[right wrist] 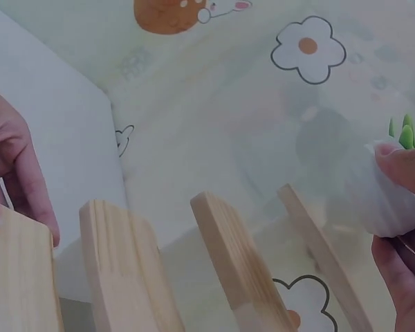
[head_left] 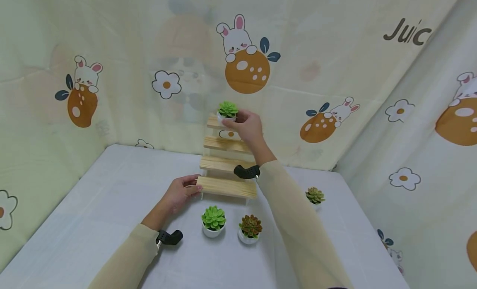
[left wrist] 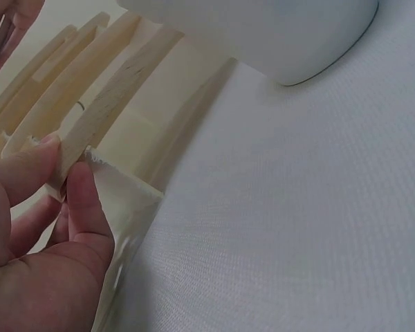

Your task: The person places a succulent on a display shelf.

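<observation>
My right hand (head_left: pixel 251 127) holds a small bright green potted succulent (head_left: pixel 227 109) at the top step of a four-tier wooden stand (head_left: pixel 228 187). Thumb and fingers grip the white ribbed pot (right wrist: pixel 382 197), which the right wrist view shows close over the uppermost slat (right wrist: pixel 325 259). Down at the stand's lowest step, my left hand (head_left: pixel 181 194) pinches the left end of the slat. The left wrist view shows its thumb on one face of that slat (left wrist: pixel 114 97) and fingers on the other.
In front of the stand are another green succulent (head_left: pixel 214 218) and a reddish-brown one (head_left: pixel 250 227), both in white pots. A third, olive-brown succulent (head_left: pixel 315 195), stands right of my right forearm. A patterned curtain (head_left: pixel 290 98) hangs behind the white-covered table (head_left: pixel 112 185).
</observation>
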`<state>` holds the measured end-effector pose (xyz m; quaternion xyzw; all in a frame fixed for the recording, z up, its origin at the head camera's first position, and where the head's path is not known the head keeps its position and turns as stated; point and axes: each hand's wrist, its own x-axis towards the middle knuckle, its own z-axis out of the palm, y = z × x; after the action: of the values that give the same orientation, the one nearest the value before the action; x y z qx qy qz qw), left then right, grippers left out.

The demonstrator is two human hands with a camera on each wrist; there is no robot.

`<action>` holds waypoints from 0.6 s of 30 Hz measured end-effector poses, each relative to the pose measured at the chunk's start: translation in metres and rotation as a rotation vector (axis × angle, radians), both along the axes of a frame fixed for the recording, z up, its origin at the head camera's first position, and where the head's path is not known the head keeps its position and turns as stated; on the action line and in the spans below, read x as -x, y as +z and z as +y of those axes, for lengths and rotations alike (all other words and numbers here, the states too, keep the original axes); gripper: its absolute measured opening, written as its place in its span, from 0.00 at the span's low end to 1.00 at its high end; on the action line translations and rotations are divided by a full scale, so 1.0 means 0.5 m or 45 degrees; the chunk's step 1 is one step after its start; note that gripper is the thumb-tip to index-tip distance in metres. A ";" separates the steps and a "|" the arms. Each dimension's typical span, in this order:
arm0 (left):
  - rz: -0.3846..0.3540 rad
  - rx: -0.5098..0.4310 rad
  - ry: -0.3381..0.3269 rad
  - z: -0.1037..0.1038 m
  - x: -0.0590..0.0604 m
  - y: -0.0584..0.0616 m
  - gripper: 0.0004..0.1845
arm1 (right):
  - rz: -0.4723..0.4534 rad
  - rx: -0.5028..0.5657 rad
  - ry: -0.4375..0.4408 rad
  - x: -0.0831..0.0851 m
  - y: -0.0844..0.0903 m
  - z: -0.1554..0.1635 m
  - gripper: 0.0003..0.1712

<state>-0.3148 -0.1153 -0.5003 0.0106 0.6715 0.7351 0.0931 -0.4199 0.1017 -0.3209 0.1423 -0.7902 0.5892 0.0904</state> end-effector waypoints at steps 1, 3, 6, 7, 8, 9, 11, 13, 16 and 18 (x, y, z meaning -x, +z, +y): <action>-0.001 -0.004 -0.001 0.000 -0.001 0.001 0.30 | -0.002 -0.011 -0.008 0.005 -0.001 -0.002 0.26; -0.006 -0.008 -0.001 -0.001 -0.001 0.002 0.30 | -0.007 -0.026 -0.023 0.015 -0.004 -0.005 0.26; -0.005 -0.018 0.000 -0.001 0.000 0.001 0.30 | -0.014 -0.053 -0.050 0.026 -0.008 -0.010 0.26; -0.001 -0.018 -0.002 -0.001 0.001 0.000 0.30 | -0.016 -0.062 -0.064 0.029 -0.009 -0.011 0.26; 0.002 -0.022 -0.006 -0.001 0.002 -0.001 0.30 | -0.022 -0.065 -0.078 0.032 -0.010 -0.012 0.26; 0.002 -0.030 -0.008 0.000 0.002 -0.001 0.30 | -0.023 -0.074 -0.091 0.034 -0.011 -0.013 0.26; 0.009 -0.040 -0.020 0.001 0.003 -0.002 0.30 | -0.029 -0.089 -0.120 0.038 -0.013 -0.013 0.26; 0.007 -0.049 -0.023 0.000 0.003 -0.003 0.30 | -0.033 -0.106 -0.140 0.040 -0.014 -0.015 0.25; 0.003 -0.059 -0.017 -0.001 0.003 -0.005 0.30 | -0.047 -0.131 -0.149 0.045 -0.015 -0.019 0.25; 0.004 -0.057 -0.012 -0.002 0.002 -0.005 0.30 | -0.057 -0.138 -0.148 0.048 -0.016 -0.023 0.25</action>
<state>-0.3159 -0.1165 -0.5026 0.0171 0.6549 0.7495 0.0953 -0.4438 0.0903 -0.3288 0.0878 -0.8297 0.5423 0.0988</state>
